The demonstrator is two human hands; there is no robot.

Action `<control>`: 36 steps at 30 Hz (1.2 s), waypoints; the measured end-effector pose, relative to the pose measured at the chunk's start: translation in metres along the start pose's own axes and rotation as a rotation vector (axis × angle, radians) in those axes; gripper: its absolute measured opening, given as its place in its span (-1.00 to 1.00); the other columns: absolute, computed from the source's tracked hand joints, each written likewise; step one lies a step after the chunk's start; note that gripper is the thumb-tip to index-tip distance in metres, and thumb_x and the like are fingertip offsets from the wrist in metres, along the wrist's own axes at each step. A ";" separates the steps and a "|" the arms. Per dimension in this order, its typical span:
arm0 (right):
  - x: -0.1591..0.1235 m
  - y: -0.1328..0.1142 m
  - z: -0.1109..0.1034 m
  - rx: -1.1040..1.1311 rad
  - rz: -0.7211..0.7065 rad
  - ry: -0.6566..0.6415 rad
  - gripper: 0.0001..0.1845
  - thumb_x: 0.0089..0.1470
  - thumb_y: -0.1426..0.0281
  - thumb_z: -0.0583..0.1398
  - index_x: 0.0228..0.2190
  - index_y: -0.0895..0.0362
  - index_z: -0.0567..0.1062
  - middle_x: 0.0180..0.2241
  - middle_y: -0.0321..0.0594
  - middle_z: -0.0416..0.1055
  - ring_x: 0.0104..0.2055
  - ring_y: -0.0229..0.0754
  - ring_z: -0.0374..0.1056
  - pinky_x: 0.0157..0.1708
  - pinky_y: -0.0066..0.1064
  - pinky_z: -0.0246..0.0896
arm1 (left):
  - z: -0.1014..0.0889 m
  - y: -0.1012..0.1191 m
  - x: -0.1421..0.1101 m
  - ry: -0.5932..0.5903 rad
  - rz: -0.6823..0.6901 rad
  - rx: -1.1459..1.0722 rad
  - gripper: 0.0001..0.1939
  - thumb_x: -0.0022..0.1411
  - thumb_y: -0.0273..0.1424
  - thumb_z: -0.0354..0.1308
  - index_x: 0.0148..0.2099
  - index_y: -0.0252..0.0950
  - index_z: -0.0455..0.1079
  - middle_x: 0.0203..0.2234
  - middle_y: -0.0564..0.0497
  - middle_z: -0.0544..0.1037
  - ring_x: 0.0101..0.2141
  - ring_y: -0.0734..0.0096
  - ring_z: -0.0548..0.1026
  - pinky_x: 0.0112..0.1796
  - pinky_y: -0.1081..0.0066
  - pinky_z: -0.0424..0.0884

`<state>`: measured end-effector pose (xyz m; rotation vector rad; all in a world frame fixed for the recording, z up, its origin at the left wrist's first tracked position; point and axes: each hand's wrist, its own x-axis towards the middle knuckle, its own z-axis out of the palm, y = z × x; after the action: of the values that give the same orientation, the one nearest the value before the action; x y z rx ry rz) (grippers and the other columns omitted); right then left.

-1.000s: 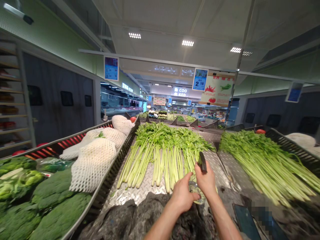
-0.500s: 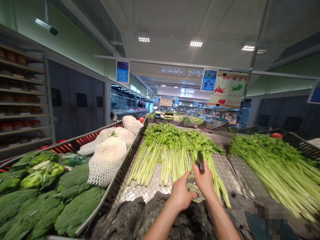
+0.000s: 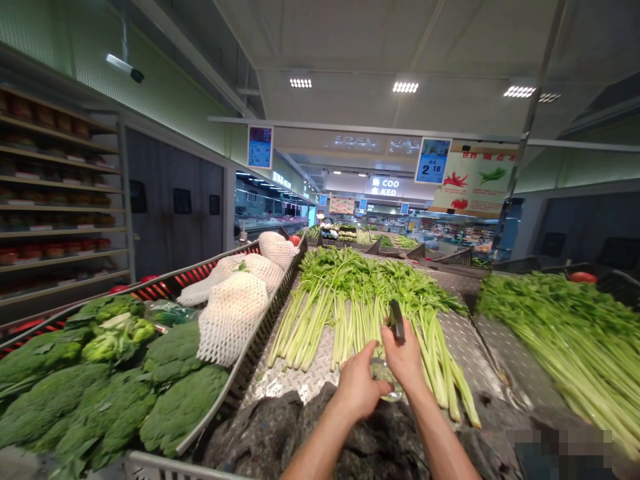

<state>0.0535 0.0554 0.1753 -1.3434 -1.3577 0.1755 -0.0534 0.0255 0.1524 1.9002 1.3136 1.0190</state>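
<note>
On the bumpy silver metal shelf [image 3: 280, 385], long green leafy celery [image 3: 345, 320] points its stalks my way. My right hand [image 3: 401, 353], nearer, grips a flat black thing [image 3: 397, 319]. I can't tell if my left hand [image 3: 358, 382], curled by a round clear thing [image 3: 381, 370], holds it.

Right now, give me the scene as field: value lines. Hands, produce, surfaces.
Right hand: gripping slim black object, type unclear
Left hand: at clear round item, grip unclear
Ahead: leafy green celery with pale stalks, on silvery metal tread-plate
Left side: black slatted plastic crate holding green broccoli heads and white foam-netted produce
Near edge: crumpled dark grey cloth
Overhead: blue rectangular price sign, "2 18"
</note>
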 end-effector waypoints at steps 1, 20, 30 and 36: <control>0.000 -0.002 0.001 0.000 -0.004 -0.006 -0.61 -0.17 0.22 0.00 -0.29 0.19 0.32 -0.42 -0.18 0.36 -0.38 -0.16 0.28 -0.37 -0.37 0.15 | -0.002 0.000 0.000 0.006 -0.004 0.000 -0.25 -0.26 -0.39 0.18 0.07 -0.22 0.07 -0.08 -0.01 0.32 -0.09 0.24 0.27 -0.08 0.38 0.15; -0.002 -0.028 0.035 0.034 -0.048 -0.100 -0.57 -0.13 0.20 -0.02 -0.24 0.20 0.30 -0.39 -0.16 0.35 -0.38 -0.16 0.27 -0.41 -0.38 0.14 | -0.037 -0.009 -0.008 0.096 -0.062 0.055 -0.24 -0.25 -0.37 0.17 0.08 -0.24 0.05 -0.08 -0.04 0.32 -0.08 0.23 0.26 -0.10 0.37 0.16; -0.005 -0.038 0.055 0.081 -0.046 -0.140 -0.59 -0.13 0.20 -0.02 -0.27 0.18 0.32 -0.48 -0.21 0.35 -0.45 -0.18 0.27 -0.47 -0.40 0.13 | -0.053 -0.017 -0.014 0.146 -0.083 0.066 -0.24 -0.26 -0.37 0.18 0.08 -0.24 0.06 -0.09 -0.04 0.33 -0.11 0.24 0.28 -0.10 0.39 0.16; -0.008 -0.038 0.068 0.087 -0.027 -0.180 -0.60 -0.14 0.21 -0.01 -0.28 0.19 0.33 -0.47 -0.19 0.36 -0.44 -0.16 0.28 -0.46 -0.39 0.13 | -0.059 -0.026 -0.017 0.147 -0.115 0.080 -0.27 -0.24 -0.38 0.16 0.07 -0.25 0.08 -0.10 -0.04 0.34 -0.11 0.24 0.29 -0.11 0.38 0.16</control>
<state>-0.0215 0.0758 0.1767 -1.2599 -1.5004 0.3402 -0.1197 0.0213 0.1575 1.8123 1.5505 1.0789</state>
